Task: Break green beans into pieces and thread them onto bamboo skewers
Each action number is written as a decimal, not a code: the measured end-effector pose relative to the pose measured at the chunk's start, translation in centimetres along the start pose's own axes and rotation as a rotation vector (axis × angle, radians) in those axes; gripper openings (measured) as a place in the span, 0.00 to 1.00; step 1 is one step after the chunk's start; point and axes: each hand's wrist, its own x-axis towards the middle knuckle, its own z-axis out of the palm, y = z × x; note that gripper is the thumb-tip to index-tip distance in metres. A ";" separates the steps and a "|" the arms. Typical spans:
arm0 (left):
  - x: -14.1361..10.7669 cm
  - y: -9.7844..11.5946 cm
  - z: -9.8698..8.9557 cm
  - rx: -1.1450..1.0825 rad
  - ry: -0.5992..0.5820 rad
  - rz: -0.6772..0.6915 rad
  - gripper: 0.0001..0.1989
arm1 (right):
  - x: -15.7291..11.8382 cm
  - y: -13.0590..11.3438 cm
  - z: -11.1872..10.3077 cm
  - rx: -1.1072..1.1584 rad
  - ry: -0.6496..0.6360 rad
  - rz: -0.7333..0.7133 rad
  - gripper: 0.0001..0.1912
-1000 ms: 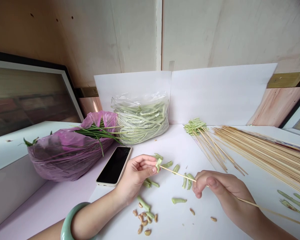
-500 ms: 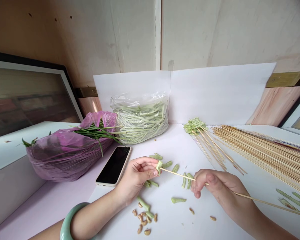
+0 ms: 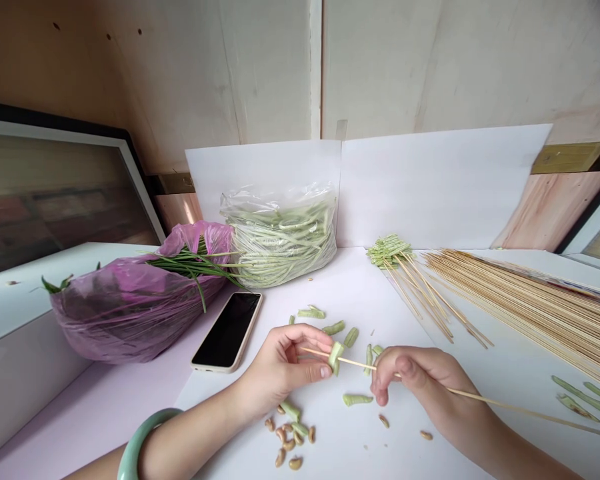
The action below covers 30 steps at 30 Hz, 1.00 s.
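Note:
My right hand (image 3: 425,377) is wrapped round a long bamboo skewer (image 3: 510,404), which slants down to the right. A short piece of green bean (image 3: 336,358) is pierced crosswise by the skewer near its tip. My left hand (image 3: 293,360) is closed at this bean piece, thumb and fingertips against its left side, with the skewer's point showing between them. On the white surface around my hands lie several cut bean pieces (image 3: 357,400) and several brown bean seeds (image 3: 295,463).
A phone (image 3: 227,332) lies left of my left hand. Behind it are a purple bag (image 3: 130,313) with green stalks and a clear bag of long beans (image 3: 285,240). Loaded bean skewers (image 3: 390,252) and a pile of bare skewers (image 3: 520,300) lie at the right.
The bean piece has slid along onto the skewer, whose tip now comes out on its left side. My right hand has moved slightly left; the bean piece has shifted right and down.

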 end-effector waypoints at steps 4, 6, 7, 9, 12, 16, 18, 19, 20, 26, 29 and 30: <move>0.5 0.0 -0.9 0.156 0.207 0.067 0.11 | 0.3 -0.6 -1.0 0.017 0.214 -0.033 0.24; 0.8 0.0 -1.4 0.352 0.289 0.064 0.08 | 0.5 -1.0 -1.5 -0.001 0.347 -0.030 0.23; 0.9 0.0 -1.6 0.425 0.306 0.055 0.07 | 0.6 -1.1 -1.7 -0.014 0.405 -0.022 0.23; 0.9 0.0 -1.8 0.561 0.265 0.044 0.08 | 0.8 -1.4 -2.1 -0.065 0.481 0.016 0.24; 0.5 0.1 -1.8 0.882 0.028 0.093 0.17 | 1.0 -1.7 -2.3 -0.171 0.473 0.105 0.26; -0.2 0.2 -1.7 1.234 -0.231 0.028 0.30 | 1.1 -1.5 -2.3 -0.256 0.360 0.212 0.24; -0.3 0.4 -1.6 1.296 -0.264 -0.040 0.32 | 1.2 -1.4 -2.2 -0.272 0.323 0.236 0.24; -0.2 0.5 -1.6 1.309 -0.275 -0.059 0.33 | 1.2 -1.3 -2.1 -0.275 0.309 0.240 0.24; -0.2 0.6 -1.5 1.317 -0.287 -0.063 0.33 | 1.2 -1.3 -2.0 -0.275 0.300 0.241 0.24; 0.2 1.0 -1.4 1.332 -0.336 0.022 0.30 | 1.2 -1.8 -1.5 -0.278 0.281 0.244 0.25; 0.4 0.8 -1.6 1.294 -0.278 0.105 0.26 | 1.1 -2.2 -1.5 -0.287 0.267 0.229 0.25; 0.5 0.8 -1.6 1.271 -0.247 0.130 0.25 | 1.1 -2.2 -1.5 -0.294 0.265 0.227 0.25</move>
